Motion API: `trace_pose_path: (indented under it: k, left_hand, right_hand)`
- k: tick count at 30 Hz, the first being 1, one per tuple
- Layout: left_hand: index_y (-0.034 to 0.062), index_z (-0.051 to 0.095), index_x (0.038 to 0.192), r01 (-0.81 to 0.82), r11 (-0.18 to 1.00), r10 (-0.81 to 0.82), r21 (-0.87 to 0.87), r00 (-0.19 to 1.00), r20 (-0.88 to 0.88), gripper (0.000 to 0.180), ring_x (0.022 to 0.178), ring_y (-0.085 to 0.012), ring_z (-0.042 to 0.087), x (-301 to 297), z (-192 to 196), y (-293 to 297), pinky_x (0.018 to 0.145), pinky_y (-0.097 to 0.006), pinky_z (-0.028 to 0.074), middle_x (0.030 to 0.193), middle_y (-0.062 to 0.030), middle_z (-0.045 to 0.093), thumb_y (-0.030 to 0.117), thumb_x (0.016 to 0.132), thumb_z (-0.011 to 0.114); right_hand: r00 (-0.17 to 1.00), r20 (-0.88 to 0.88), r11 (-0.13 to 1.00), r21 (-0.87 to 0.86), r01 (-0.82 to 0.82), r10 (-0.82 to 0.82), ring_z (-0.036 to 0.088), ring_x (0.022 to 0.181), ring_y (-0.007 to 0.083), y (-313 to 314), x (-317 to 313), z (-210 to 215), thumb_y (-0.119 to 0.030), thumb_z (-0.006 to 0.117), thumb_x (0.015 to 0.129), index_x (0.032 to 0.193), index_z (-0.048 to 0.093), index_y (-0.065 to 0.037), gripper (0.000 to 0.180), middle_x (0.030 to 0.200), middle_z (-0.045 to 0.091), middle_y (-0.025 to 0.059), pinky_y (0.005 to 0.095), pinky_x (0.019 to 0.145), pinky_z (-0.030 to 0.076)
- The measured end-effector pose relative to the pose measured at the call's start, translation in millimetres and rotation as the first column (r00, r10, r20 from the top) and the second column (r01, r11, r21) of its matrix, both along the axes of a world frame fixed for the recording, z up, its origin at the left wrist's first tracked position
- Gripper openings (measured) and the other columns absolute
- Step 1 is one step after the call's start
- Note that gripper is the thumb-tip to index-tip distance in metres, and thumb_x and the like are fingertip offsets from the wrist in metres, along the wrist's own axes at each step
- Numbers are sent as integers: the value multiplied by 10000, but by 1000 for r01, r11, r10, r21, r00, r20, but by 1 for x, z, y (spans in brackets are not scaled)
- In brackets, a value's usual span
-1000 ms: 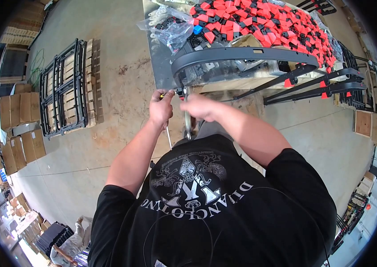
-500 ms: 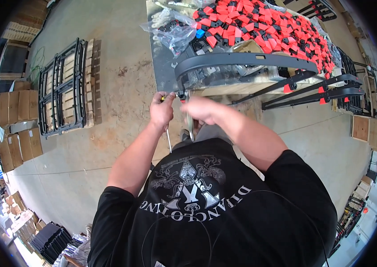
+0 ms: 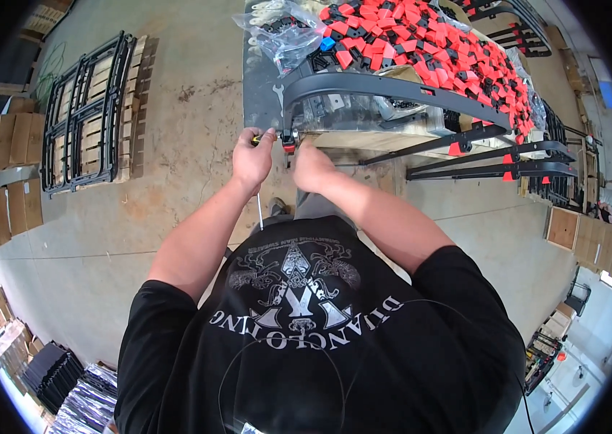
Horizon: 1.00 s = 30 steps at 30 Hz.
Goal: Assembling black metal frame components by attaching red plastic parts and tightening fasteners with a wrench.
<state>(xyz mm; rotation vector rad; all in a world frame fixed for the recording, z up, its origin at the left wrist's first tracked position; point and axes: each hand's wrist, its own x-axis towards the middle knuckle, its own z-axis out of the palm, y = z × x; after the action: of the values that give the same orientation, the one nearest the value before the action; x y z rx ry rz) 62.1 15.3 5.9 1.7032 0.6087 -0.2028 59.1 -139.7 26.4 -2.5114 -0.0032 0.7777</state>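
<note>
My left hand (image 3: 253, 159) is closed around a screwdriver (image 3: 260, 211); a bit of its yellow and black handle shows at the fist, and the thin shaft points back toward my body. Thumb and fingertips are beside the lower end of a curved black metal frame (image 3: 392, 88). A small red and black fitting (image 3: 288, 143) sits at that end. On its other side is my right hand (image 3: 311, 168), fingers curled in close to the fitting. Whatever the right fingers grip is hidden by the hand.
A large heap of red and black plastic pieces (image 3: 421, 43) covers the table (image 3: 262, 108). An open-end wrench (image 3: 279, 98) and a clear plastic bag (image 3: 288, 36) lie there too. More black frames (image 3: 494, 171) stand to the right. Stacked frames (image 3: 89, 116) on a pallet and cartons (image 3: 9, 148) are left.
The right hand, blurred beside a long pale object earlier, is now steadier, close by the fitting. That pale object no longer shows. The left hand keeps the screwdriver; the whole view has shifted slightly.
</note>
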Motion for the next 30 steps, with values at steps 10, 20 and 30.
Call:
trace_pose_path:
  k: [10,20,30]
  left_hand:
    - [21,634,1057,12,1000,-11,-9,997,78,301,772,-127,597,0,-7,-2,715,-306,502,856,-55,690,292,958,720]
    - [15,638,1030,-38,997,48,-68,986,163,300,765,-137,597,-5,-9,-4,716,-315,502,848,-81,691,289,949,730]
    - [31,623,990,-40,999,39,4,979,198,268,748,-148,590,-7,-13,-1,703,-320,498,847,-87,695,279,960,721]
  right_hand:
    - [964,265,1000,20,-4,-1,688,709,289,-5,-9,-35,-139,565,900,1041,595,174,345,883,683,212,451,572,552]
    - [999,34,1000,-21,-9,10,720,907,364,6,1,5,-87,559,857,1237,489,183,471,1079,678,310,464,735,581]
    - [994,-106,991,129,37,-24,639,1151,456,2,-9,8,-181,601,883,1207,522,177,490,1211,610,391,481,973,513]
